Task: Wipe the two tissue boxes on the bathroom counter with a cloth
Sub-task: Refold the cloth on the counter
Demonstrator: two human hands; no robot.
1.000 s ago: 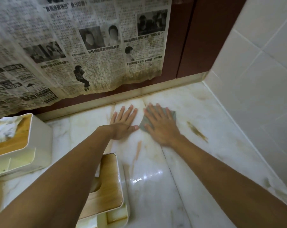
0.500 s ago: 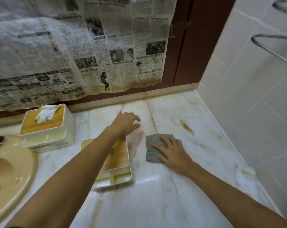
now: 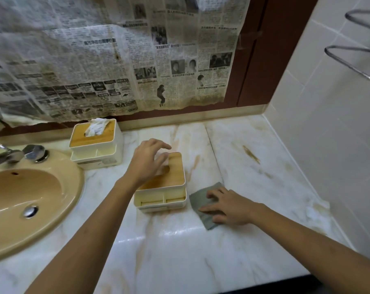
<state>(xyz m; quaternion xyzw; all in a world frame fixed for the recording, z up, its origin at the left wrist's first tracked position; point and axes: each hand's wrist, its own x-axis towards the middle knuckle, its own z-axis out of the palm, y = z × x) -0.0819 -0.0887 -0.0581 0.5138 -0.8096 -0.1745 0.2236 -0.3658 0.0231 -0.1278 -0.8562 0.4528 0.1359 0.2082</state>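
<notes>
Two cream tissue boxes with wooden lids stand on the marble counter (image 3: pixel 254 145). The far tissue box (image 3: pixel 107 149) sits by the back wall with white tissue poking out of its slot. The near tissue box (image 3: pixel 171 187) stands mid-counter. My left hand (image 3: pixel 147 164) hovers over the near box's lid with fingers spread and loosely curled; whether it touches the lid is unclear. A grey-green cloth (image 3: pixel 201 201) lies flat on the counter just right of the near box. My right hand (image 3: pixel 226 206) presses on the cloth with straight fingers.
A tan sink basin (image 3: pixel 59 187) with a chrome tap (image 3: pixel 12 154) fills the left side. Stained newspaper (image 3: pixel 116 60) hangs on the back wall. A white tiled wall (image 3: pixel 328 124) with a metal towel rack (image 3: pixel 353 60) closes the right. The counter's front edge runs along the bottom.
My view pulled back. My left hand moved from the bare counter to above the near tissue box. My right hand slid the cloth toward me and to the right of that box.
</notes>
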